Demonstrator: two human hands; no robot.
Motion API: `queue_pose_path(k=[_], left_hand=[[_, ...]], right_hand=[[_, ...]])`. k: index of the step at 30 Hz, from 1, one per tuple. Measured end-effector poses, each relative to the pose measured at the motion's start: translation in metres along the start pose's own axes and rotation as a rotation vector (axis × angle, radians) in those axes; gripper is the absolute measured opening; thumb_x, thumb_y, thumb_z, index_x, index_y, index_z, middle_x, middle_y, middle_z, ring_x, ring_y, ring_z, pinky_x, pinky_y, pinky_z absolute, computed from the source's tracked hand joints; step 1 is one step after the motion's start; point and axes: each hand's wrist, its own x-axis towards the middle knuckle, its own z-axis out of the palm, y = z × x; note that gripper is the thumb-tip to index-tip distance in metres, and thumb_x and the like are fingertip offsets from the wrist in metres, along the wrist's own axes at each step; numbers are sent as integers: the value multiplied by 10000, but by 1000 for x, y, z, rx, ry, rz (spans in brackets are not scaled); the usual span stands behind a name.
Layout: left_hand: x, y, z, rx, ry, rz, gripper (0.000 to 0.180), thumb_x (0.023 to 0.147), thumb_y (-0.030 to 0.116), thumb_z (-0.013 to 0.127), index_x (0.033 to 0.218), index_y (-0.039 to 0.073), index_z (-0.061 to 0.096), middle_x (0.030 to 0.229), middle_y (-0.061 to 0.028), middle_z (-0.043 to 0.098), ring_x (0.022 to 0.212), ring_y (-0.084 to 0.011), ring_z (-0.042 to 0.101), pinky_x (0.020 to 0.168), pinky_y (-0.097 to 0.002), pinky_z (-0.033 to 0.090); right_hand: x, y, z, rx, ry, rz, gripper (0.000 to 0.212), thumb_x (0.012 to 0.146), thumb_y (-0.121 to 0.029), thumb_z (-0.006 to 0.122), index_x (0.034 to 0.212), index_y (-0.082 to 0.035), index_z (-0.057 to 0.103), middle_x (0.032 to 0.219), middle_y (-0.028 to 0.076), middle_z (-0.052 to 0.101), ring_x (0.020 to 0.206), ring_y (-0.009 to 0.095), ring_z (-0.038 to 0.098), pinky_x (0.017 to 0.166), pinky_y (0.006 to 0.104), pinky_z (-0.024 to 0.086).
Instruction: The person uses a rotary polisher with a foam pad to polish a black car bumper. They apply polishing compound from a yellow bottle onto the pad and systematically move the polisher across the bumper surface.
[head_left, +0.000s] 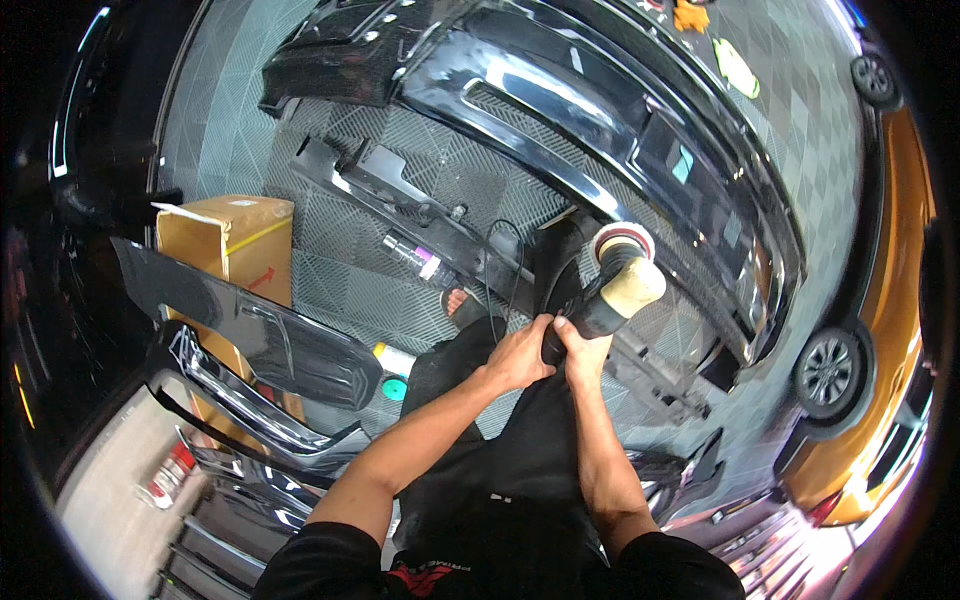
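A: What is on record at the left of the frame?

B: A brown cardboard box [262, 270] with a yellow band, set on patterned floor tiles [325, 262]. A dark panel [262, 328] overlaps its lower part.

A: Toward the centre?

B: A bottle [418, 260] with a purple-and-white label; whether it stands or lies, I cannot tell. Next, the left hand [520, 355], closed on the black handle of a polisher [613, 297].

A: The right hand [586, 352]?

B: Clamped on the same handle, just beside the left; hands together. The polisher is right of centre, its cream head toward the upper right.

A: Its pad [618, 231]?

B: Round, at the near edge of a glossy black bumper [590, 110], upper centre. Contact cannot be confirmed from here.

A: Far right?

B: An orange car [865, 400], dark wheel [828, 372] showing.
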Motion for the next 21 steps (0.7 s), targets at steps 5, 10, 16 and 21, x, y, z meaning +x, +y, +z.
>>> queue_pose_path(k=[5, 10, 16, 21], left_hand=[[-6, -7, -22, -44, 83, -59, 833, 795, 355, 883, 1420, 16, 450, 1326, -251, 651, 1224, -412, 653, 1021, -496, 540], [-10, -12, -71, -211, 303, 96, 1099, 628, 298, 966, 1472, -16, 336, 1362, -217, 598, 1264, -323, 613, 1086, -450, 490], [-16, 31, -76, -218, 228, 80, 1066, 650, 246, 919, 1481, -20, 308, 1359, -201, 575, 1240, -310, 613, 1062, -430, 505], [-23, 76, -16, 2, 24, -117, 947, 731, 289, 890, 1427, -40, 339, 1240, -316, 645, 1130, -443, 690, 958, -480, 568]], right_hand=[[6, -30, 56, -5, 7, -24, 684, 704, -118, 875, 1289, 13, 546, 1170, 110, 664, 1038, 222, 665, 923, 393, 553], [25, -67, 124, -64, -188, -132, 948, 690, -195, 865, 1488, 50, 415, 1307, 251, 658, 1220, 353, 663, 1046, 439, 526], [21, -85, 109, -36, -209, -79, 994, 708, -247, 898, 1538, -9, 405, 1375, 253, 638, 1298, 370, 629, 1101, 444, 495], [-7, -77, 16, 178, 5, -9, 604, 772, -145, 880, 1270, 13, 578, 1113, 92, 693, 997, 182, 666, 906, 363, 557]])
